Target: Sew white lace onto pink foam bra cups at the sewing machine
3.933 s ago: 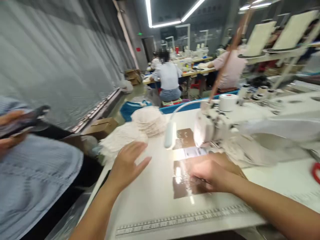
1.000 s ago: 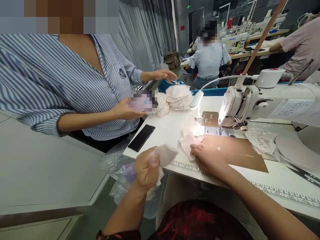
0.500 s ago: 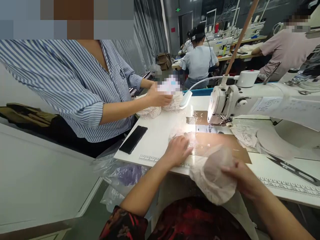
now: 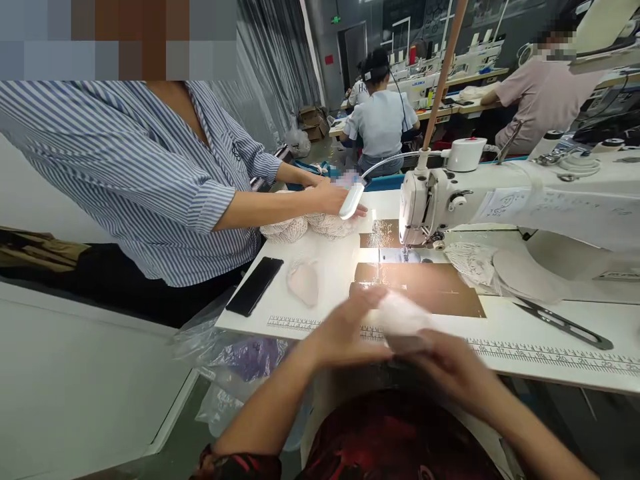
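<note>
A pale, cup-shaped piece of fabric (image 4: 406, 317) is between my two hands over the table's front edge, blurred by motion. My left hand (image 4: 345, 330) is at its left side, thumb and fingers spread around it. On the right, my right hand (image 4: 445, 357) grips the lower right part of the fabric. Flat on the white table, left of my left hand, lies a small pale fabric piece (image 4: 303, 282). The sewing machine (image 4: 425, 200) stands beyond my hands, its lamp lit, with brown plates (image 4: 430, 288) on the table in front of it.
A person in a striped shirt (image 4: 175, 180) stands at the left, hands near lacy fabric bundles (image 4: 285, 225). A black phone (image 4: 255, 285) lies at the table's left edge. Metal scissors-like tool (image 4: 565, 325) and more fabric (image 4: 525, 275) lie right. Two seated people are behind.
My hands have come together around the fabric, lifted from my lap side. A small pale piece now lies uncovered left on the table. The other person's hands moved right, and the view shifted slightly.
</note>
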### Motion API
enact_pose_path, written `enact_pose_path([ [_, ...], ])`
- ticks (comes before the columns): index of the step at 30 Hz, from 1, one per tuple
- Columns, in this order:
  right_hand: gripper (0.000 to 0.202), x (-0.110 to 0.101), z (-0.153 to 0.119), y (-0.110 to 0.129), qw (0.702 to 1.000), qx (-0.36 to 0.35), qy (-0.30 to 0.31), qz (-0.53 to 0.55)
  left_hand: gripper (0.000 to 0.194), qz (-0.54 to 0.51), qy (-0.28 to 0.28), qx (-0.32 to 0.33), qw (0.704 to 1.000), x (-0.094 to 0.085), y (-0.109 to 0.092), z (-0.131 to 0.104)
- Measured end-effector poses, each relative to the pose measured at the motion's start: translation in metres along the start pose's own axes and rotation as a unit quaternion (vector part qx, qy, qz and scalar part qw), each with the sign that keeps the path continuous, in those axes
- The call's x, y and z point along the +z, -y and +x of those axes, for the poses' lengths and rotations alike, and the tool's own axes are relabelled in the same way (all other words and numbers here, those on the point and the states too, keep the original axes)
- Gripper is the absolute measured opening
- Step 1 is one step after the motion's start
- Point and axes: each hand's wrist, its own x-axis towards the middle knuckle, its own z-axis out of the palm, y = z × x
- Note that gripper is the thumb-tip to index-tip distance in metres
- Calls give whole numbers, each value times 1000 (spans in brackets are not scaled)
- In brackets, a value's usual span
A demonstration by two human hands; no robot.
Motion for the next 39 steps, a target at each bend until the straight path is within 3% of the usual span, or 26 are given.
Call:
enact_pose_path([
  [2, 11, 8, 8, 11, 996, 8, 69, 62, 72, -107, 82, 26, 991, 12, -18, 2],
  [3, 12, 10, 12, 15, 995, 12, 66, 80, 66, -139, 93, 20, 986, 16, -21, 3],
  [7, 17, -6, 19, 26, 996, -37, -82, 22, 33, -129, -7, -56, 990, 20, -7, 3],
  [10, 19, -27, 20, 27, 972, -68, -223, -42, 22, -61, -102, -111, 987, 17, 7, 4],
  [12, 14, -36, 23, 23, 961, -26, -268, -67, 26, -101, -91, -132, 982, 15, 8, 4],
  [14, 5, -38, 28, 15, 978, 63, -198, -29, 39, -237, 27, -116, 964, 13, 2, 4],
  [16, 9, -33, 32, 4, 982, 155, -46, 96, 46, -383, 178, -79, 903, 11, -6, 5],
  [18, 14, -22, 32, -5, 938, 215, 77, 262, 66, -467, 261, -67, 842, 10, -12, 6],
  [20, 18, -12, 30, -10, 873, 258, 139, 391, 96, -484, 252, -91, 833, 8, -13, 9],
  [22, 23, -5, 29, -9, 822, 286, 167, 463, 104, -433, 174, -128, 875, 7, -9, 15],
  [24, 25, -3, 31, -7, 799, 297, 188, 488, 100, -360, 91, -141, 918, 6, -3, 22],
  [25, 27, -4, 33, -6, 797, 296, 194, 489, 95, -343, 74, -138, 926, 6, 1, 25],
  [27, 35, -5, 37, -7, 810, 293, 177, 476, 74, -370, 106, -133, 913, 7, 7, 32],
  [29, 48, -6, 40, -10, 836, 285, 119, 454, 50, -428, 151, -150, 878, 8, 12, 36],
  [31, 59, -7, 42, -16, 864, 276, 42, 419, 39, -459, 144, -178, 859, 11, 17, 37],
  [34, 60, -7, 46, -26, 893, 277, -21, 355, 35, -458, 90, -196, 862, 13, 20, 39],
  [37, 31, -11, 51, -33, 913, 270, -8, 307, 38, -453, 70, -190, 868, 12, 19, 43],
  [39, 36, -15, 53, -37, 920, 257, 14, 297, 39, -448, 69, -185, 872, 9, 17, 46],
])
